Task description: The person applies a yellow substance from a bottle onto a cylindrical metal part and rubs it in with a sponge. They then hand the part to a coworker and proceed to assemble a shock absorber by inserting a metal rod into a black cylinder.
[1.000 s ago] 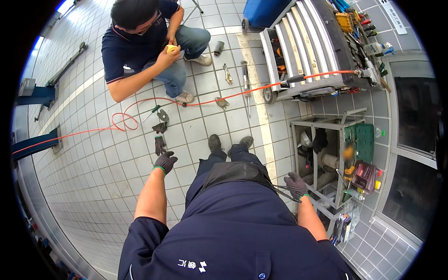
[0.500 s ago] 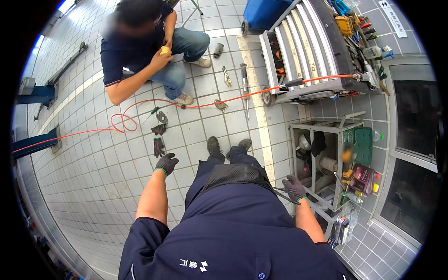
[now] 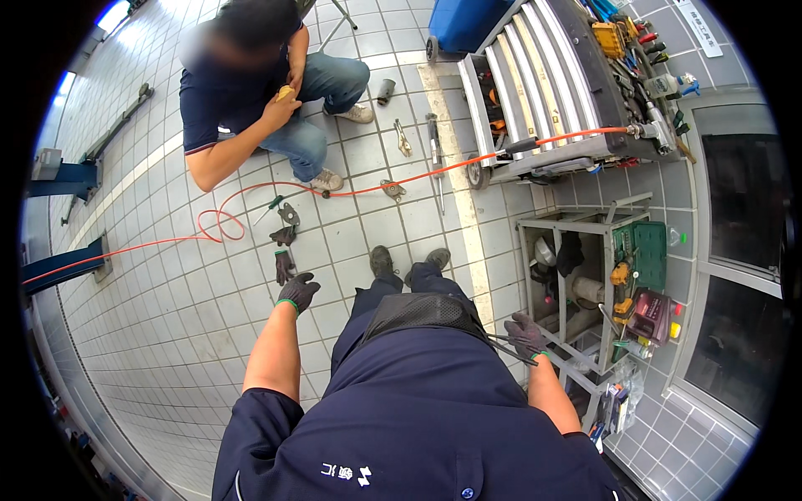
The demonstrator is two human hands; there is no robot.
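My left hand (image 3: 299,292), in a dark glove with a green cuff, hangs open over the tiled floor, its fingers apart and holding nothing. Closest to it lies a dark work glove (image 3: 284,267), with another glove (image 3: 284,235) farther off. To the right of my waist, my right hand (image 3: 525,330), gloved the same way, hangs with loosely spread fingers. Thin dark straps (image 3: 504,344) run from my waist past its lower side; a grip on them does not show. A flat dark metal part (image 3: 287,214) and a green-handled screwdriver (image 3: 275,203) lie beyond the gloves.
A co-worker (image 3: 242,92) crouches at the far left, holding a yellow object (image 3: 286,92). A red hose (image 3: 359,192) crosses the floor to a tool cart (image 3: 543,75). Locking pliers (image 3: 403,138) and a round metal part (image 3: 393,190) lie between. A metal frame shelf (image 3: 564,292) stands right.
The floor items and the cart sit slightly farther left in the picture. Both my hands keep nearly the same pose. The co-worker stays crouched with the yellow object.
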